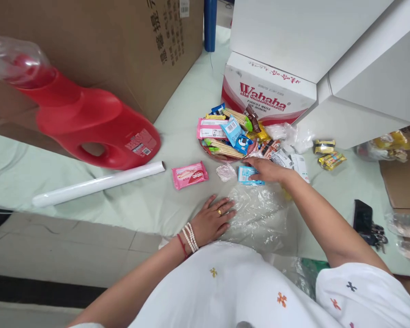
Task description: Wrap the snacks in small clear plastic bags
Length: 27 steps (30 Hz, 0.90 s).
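Note:
My left hand (212,219) lies flat on the pale green cloth with its fingers spread, at the edge of a clear plastic bag (259,214). My right hand (267,170) reaches in front of a bowl (222,157) heaped with wrapped snacks and bundled sticks. Its thumb rests over a small light-blue packet (244,173), while the other fingers stretch toward the bowl's rim, apart from the thumb. A crumpled clear wrapper (226,172) and a pink wafer packet (190,175) lie left of the blue packet. Several loose packets (282,158) are just beyond my right hand.
On the left stand a red jug (105,123) and a large cardboard box (116,45), with a white roll (99,183) in front. A Wahaha carton (266,91) and white boxes (304,32) rise behind the bowl. Two yellow packets (331,160), a phone (362,216) and keys (380,237) lie right.

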Available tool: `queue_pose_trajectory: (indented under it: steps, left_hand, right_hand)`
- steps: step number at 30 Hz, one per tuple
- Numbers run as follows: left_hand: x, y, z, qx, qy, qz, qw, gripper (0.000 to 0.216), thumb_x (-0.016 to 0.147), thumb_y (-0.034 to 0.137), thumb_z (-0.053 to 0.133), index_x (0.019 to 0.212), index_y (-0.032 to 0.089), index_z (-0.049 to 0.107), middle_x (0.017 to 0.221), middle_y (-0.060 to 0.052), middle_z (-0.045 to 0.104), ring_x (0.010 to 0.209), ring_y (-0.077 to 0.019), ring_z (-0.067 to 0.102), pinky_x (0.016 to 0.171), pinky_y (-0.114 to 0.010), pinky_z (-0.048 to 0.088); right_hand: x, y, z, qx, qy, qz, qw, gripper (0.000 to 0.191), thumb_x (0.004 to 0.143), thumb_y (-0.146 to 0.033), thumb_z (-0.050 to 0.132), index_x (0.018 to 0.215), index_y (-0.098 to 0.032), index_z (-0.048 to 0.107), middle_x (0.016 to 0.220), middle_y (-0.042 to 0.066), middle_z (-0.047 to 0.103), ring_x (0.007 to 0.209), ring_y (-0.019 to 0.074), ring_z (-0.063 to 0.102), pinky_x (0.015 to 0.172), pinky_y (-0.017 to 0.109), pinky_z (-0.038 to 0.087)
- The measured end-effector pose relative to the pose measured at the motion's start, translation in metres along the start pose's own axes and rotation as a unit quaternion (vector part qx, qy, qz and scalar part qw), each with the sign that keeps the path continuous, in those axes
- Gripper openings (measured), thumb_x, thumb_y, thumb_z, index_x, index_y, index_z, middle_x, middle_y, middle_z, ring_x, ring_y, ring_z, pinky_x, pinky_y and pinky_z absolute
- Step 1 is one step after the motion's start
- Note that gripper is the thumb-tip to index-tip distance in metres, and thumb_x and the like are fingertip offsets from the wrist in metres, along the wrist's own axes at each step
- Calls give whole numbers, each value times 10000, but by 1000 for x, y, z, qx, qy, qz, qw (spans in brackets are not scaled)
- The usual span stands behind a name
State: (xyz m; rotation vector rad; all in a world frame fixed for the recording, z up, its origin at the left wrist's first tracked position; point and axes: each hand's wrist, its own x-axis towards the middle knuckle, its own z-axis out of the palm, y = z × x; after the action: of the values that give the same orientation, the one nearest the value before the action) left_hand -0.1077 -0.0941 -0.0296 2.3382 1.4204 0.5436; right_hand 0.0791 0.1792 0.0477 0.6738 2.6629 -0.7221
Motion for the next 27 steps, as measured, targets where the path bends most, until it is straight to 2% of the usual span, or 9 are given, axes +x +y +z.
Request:
queue_pose_trajectory:
  steps: [3,7,11,15,18,20,22,24,27]
  left_hand:
    - [0,-1,0,-3,1,-2,1000,412,1018,370,530,1414,272,587,1567,-54,536,1495,-234,407,1304,-529,111]
    - [0,-2,0,-7,3,3,1000,406,1021,363,523,1410,266,587,1574,-52,529,1497,-230,405,1307,-522,98]
    - [0,-2,0,-13,0,2,1000,409,1017,359,529,1412,267,585,1565,-53,538,1497,-229,405,1309,-520,93]
    - [0,-1,-1,-18,-11,-5,1000,417,1018,358,525,1424,274,577,1568,-60,533,1505,-234,396,1308,-528,104]
    - [0,-1,-3,-18,-13,-6,1000,419,1017,357,525,1424,268,575,1565,-71,535,1506,-242,394,1303,-538,117]
    - [0,-1,-3,-14,-12,-10,1000,429,1016,366,528,1428,254,569,1579,-88,514,1507,-249,393,1295,-539,146]
    - [0,-1,-4,-7,-10,-16,1000,449,1009,371,540,1438,241,559,1608,-117,469,1500,-261,403,1280,-540,193]
    - [0,-2,-3,2,-4,-20,1000,469,997,367,559,1447,237,550,1623,-143,435,1481,-273,427,1260,-544,238]
    - [0,-2,-2,11,10,-24,1000,499,978,355,586,1460,234,539,1614,-166,434,1462,-293,446,1232,-553,284]
  right_hand:
    - [-3,-3,2,-69,-23,22,997,664,803,-274,802,1415,-184,562,1353,171,567,1202,325,572,1000,405,453]
    - [-13,-13,3,-129,-4,26,991,607,746,-249,838,1315,-230,625,1370,152,544,1248,358,479,1058,476,386]
    - [-24,-23,8,-136,-8,36,990,530,790,-208,784,1287,-180,603,1282,148,623,1202,343,510,1060,483,358]
    - [-32,-21,14,-111,-18,93,989,623,809,-243,786,1369,-126,539,1290,196,631,1196,363,549,1009,453,408]
    - [-42,-14,10,-78,-32,100,991,433,858,-267,742,1245,-118,617,1227,192,643,1072,320,620,897,372,466]
    - [-51,-9,4,-69,-3,94,993,228,901,-266,681,1081,-128,662,1131,168,651,965,284,637,852,349,478]
    - [-59,-4,-2,-56,70,94,992,167,928,-257,632,1040,-136,658,1114,156,641,941,272,632,862,349,484]
    - [-62,0,-2,-42,135,89,986,209,938,-218,593,1123,-136,645,1173,158,629,1013,280,624,912,354,484]
    - [-59,4,10,-61,123,104,985,350,913,-129,571,1260,-141,618,1274,169,616,1165,314,576,976,382,474]
